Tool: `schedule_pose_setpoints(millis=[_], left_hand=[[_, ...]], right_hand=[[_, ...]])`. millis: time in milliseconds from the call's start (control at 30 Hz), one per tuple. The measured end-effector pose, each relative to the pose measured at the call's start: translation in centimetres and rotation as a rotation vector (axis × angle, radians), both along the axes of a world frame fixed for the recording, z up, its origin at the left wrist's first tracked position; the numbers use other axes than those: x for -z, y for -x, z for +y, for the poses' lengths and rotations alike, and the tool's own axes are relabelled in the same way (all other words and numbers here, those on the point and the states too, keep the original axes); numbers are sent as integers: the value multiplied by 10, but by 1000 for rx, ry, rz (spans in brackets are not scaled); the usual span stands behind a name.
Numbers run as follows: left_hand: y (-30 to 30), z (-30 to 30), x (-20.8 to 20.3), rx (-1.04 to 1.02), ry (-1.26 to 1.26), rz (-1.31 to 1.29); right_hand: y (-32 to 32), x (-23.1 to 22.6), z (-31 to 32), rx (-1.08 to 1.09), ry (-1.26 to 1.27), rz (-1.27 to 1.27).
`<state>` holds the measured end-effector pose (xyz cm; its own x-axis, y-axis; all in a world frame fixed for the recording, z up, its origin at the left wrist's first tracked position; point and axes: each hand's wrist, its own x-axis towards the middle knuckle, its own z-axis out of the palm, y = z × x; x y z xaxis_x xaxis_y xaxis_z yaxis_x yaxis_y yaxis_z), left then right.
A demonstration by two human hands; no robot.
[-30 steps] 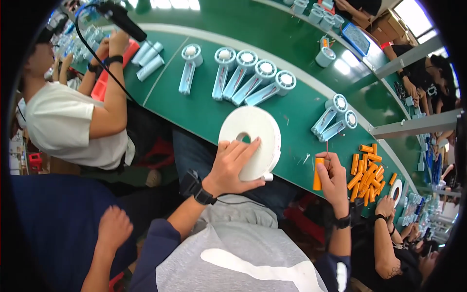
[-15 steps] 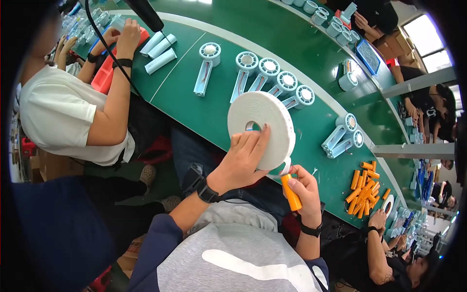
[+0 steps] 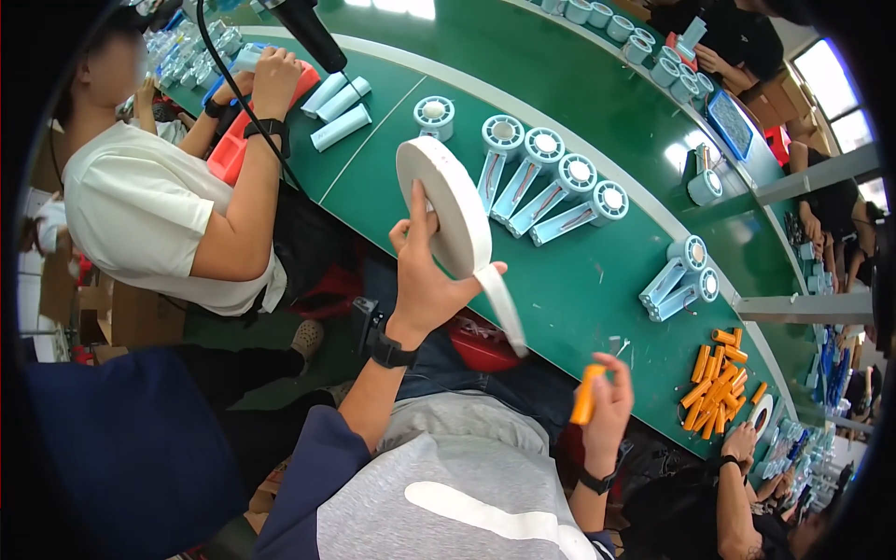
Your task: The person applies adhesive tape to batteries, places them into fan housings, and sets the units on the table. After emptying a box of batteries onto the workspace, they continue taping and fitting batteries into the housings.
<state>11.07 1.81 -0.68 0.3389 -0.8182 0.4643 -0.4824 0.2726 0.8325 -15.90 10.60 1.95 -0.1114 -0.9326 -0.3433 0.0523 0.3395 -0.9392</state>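
Observation:
My left hand (image 3: pixel 422 285) grips a large roll of white tape (image 3: pixel 459 205), tilted, its fingers around the near side. A loose strip of the tape (image 3: pixel 504 315) hangs from the roll's lower edge, beside my left thumb. Over to the right, my right hand (image 3: pixel 611 411) is closed on an orange cylindrical battery (image 3: pixel 586 394), apart from the strip. Beyond the roll, several light blue fan-like housings with long open handles (image 3: pixel 551 207) lie in a row on the green table (image 3: pixel 373 201). Thin wires show inside the handles.
Loose orange batteries (image 3: pixel 714 387) are heaped at the right, near another white tape roll (image 3: pixel 763 415) and a co-worker's hand (image 3: pixel 740 441). Two more housings (image 3: pixel 677 280) lie nearby. At left a co-worker in white (image 3: pixel 140 205) works over a red tray (image 3: pixel 229 159). A dark tool (image 3: pixel 308 37) hangs overhead.
The roll in my left hand has moved left and turned more edge-on, and a longer strip now hangs free. My right hand has drawn away to the lower right with the battery.

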Motion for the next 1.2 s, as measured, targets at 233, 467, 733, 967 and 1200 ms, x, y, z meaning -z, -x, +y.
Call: schedule_pose_setpoints(millis=[233,467,733,967,1200], left_hand=[[28,29,-14,290,57,-410],[51,36,-36,343,140,-449],[105,54,-22,111,23,-441],[118,58,-22,232,10,-505],[182,73,17,678,-78,-413]], right_hand=[[11,-57,-53,-95,425,180],[-9,-82,-74,-589,527,442],[-26,-5,-77,173,772,402],[5,10,-98,595,818,599],[172,-77,-120,854,766,597]])
